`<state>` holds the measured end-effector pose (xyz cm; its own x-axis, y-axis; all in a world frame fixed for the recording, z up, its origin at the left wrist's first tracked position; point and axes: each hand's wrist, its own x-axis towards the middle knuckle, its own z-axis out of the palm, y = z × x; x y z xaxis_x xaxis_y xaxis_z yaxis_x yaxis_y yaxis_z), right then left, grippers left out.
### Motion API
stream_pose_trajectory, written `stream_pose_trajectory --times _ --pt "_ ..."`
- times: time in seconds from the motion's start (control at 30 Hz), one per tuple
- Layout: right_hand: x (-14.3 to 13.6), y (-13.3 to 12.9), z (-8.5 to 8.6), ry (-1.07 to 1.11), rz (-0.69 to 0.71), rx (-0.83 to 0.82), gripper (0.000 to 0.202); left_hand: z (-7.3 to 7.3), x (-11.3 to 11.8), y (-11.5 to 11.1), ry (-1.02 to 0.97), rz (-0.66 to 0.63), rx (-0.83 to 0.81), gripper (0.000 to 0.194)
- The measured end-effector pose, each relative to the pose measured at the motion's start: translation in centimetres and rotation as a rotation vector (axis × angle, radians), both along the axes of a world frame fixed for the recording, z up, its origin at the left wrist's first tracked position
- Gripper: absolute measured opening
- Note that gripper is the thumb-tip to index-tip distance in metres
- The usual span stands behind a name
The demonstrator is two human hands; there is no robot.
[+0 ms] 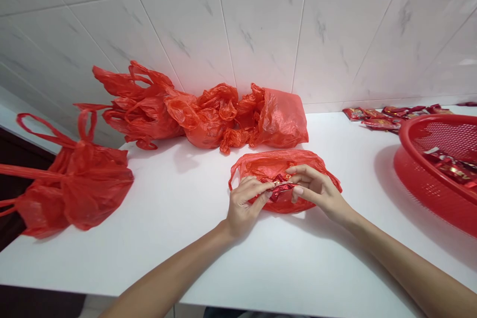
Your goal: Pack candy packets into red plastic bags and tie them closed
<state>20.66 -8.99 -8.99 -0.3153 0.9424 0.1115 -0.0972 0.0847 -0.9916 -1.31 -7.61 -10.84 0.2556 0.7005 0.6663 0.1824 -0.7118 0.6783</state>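
Observation:
An open red plastic bag (309,157) lies on the white table, with its mouth spread upward. Over its opening, my left hand (246,203) pinches a shiny dark red wrapped packet (278,190) between thumb and fingers. My right hand (320,191) holds the other end of the packet, thumb below and fingers curved above. Parts of the packet are hidden behind the fingers. What lies deeper in the bag is hard to make out.
Several filled red bags (212,119) stand along the tiled wall, and more (89,184) sit at the left edge of the white table (164,248). A red perforated basket (421,169) holding packets is at the right; loose packets (380,123) lie behind it.

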Motion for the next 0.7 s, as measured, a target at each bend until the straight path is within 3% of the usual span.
stream_pose_trajectory --times 0.17,0.43,0.7 --pt "0.15 0.18 -0.41 0.101 -0.057 -0.039 0.039 -0.14 -0.11 0.09 0.012 -0.006 0.099 0.024" --pt "-0.23 -0.01 0.00 0.122 -0.105 -0.034 0.044 0.21 -0.34 -0.34 0.090 -0.017 0.081 0.027" --pt "-0.61 0.01 -0.31 0.176 -0.145 -0.159 0.046 -0.05 -0.14 -0.56 0.079 -0.031 0.109 0.028"
